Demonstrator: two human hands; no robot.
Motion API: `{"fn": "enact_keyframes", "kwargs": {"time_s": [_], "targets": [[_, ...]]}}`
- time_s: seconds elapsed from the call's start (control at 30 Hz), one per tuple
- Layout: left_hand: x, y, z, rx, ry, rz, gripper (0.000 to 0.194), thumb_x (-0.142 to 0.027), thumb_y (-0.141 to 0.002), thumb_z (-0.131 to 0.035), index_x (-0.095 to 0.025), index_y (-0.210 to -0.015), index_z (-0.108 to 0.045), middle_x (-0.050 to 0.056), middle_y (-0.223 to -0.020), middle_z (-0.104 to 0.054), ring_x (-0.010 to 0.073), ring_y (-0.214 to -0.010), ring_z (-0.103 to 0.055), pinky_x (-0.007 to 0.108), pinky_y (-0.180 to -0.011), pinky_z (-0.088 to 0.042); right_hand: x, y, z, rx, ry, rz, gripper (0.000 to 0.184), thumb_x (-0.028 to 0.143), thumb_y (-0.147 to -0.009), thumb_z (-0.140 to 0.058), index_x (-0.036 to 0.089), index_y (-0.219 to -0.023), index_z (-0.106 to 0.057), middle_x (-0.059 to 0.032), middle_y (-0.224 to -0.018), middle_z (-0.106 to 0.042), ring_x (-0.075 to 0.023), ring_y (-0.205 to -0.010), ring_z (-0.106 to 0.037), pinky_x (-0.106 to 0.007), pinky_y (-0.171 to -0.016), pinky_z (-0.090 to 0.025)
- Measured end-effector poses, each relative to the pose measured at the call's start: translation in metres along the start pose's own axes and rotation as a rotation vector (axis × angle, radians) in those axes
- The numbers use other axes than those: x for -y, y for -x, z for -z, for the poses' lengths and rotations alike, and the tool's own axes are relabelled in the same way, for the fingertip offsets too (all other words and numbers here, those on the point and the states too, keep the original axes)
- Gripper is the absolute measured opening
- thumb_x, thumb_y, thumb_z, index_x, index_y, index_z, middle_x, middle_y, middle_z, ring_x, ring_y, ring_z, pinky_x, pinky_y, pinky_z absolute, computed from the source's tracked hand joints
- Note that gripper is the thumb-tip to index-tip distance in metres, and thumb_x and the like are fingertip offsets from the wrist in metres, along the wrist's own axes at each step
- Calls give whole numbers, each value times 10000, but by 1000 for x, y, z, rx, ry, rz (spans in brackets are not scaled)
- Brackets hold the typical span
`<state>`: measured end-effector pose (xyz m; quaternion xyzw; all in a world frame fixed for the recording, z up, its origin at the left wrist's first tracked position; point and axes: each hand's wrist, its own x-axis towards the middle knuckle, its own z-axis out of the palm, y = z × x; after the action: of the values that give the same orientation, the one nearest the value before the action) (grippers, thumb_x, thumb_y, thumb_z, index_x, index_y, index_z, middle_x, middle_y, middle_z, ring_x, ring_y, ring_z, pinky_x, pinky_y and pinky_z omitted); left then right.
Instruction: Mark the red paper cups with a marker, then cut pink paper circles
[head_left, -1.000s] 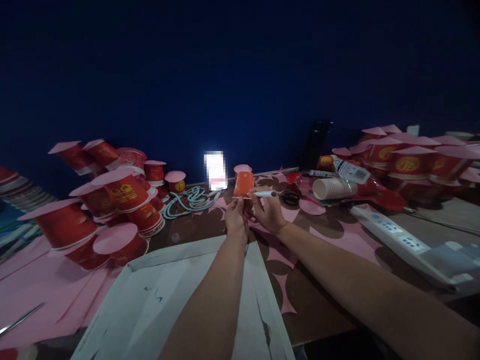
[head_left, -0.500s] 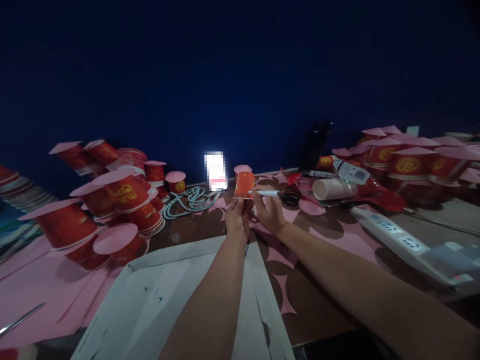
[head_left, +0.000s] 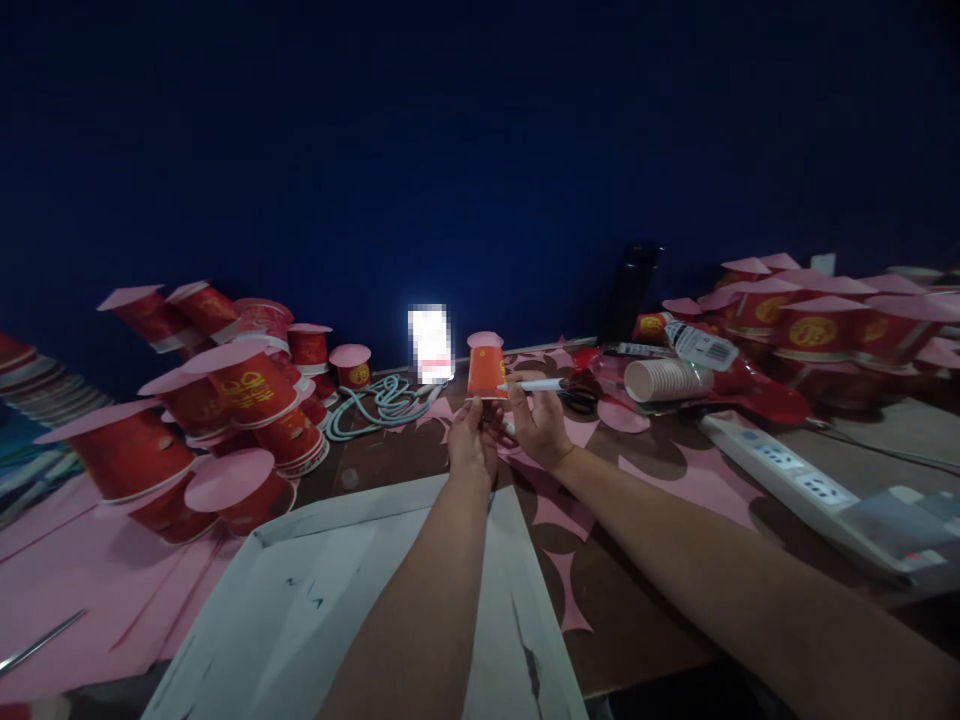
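- Your work sits ahead of the white tray (head_left: 322,560): an orange-red cup (head_left: 486,374), narrow end up, pale rim down, a pink disc (head_left: 486,341) showing at its top.
- Left hand (head_left: 472,440): fingers closed at the cup's lower rim. Left forearm crosses the tray.
- Right hand (head_left: 540,425): fingers pinched on a white pen (head_left: 538,385), tip at the cup's lower right side; you cannot tell whether it touches.
- To your right, a brown strip of surface (head_left: 637,630) shows between the tray's raised edge and the power strip (head_left: 795,475), scattered with pink paper offcuts (head_left: 566,590); its near edge runs below your right forearm.
- Left limit: red cups (head_left: 135,450) with flat pink tops, piled and leaning, beside smooth pink sheets (head_left: 82,570).
- Beyond your left hand, a pale cable (head_left: 379,405) lies in loose loops.
- Just right of the pen: dark-handled scissors (head_left: 579,397), then ribbed, nested white cups (head_left: 667,380) by crinkled red plastic (head_left: 772,395).
- Far right, more disc-topped cups (head_left: 814,325) crowd together.
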<state>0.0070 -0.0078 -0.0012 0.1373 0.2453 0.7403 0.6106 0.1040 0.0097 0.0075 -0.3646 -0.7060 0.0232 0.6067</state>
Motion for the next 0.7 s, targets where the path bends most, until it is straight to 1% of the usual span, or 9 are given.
{"fn": "enact_keyframes", "kwargs": {"time_s": [0.13, 0.43, 0.7], "targets": [[-1, 1, -2, -22, -14, 7, 80, -168, -711, -656, -122, -754, -608, 38, -670, -658, 109, -612, -634, 205, -615, -493, -1, 0, 0, 4, 12, 2, 174, 282, -909, -422, 194, -950, -566, -86, -914, -630, -209, -849, -577, -381, -796, -457], [0, -1, 3, -6, -13, 6, 122, -165, -681, -689, -123, -762, -608, 39, -687, -669, 117, -628, -644, 213, -628, -506, -5, 0, -1, 0, 35, 34, 135, 261, -905, -428, 199, -935, -545, -83, -909, -632, -209, -866, -576, -377, -803, -452], [0, -1, 3, -19, -26, -8, 148, -182, -672, -704, -116, -769, -615, 44, -694, -670, 127, -636, -649, 219, -628, -502, -5, 0, -1, 9, 55, 32, 143, 273, -907, -424, 199, -918, -546, -83, -921, -626, -211, -852, -568, -386, -811, -440]]}}
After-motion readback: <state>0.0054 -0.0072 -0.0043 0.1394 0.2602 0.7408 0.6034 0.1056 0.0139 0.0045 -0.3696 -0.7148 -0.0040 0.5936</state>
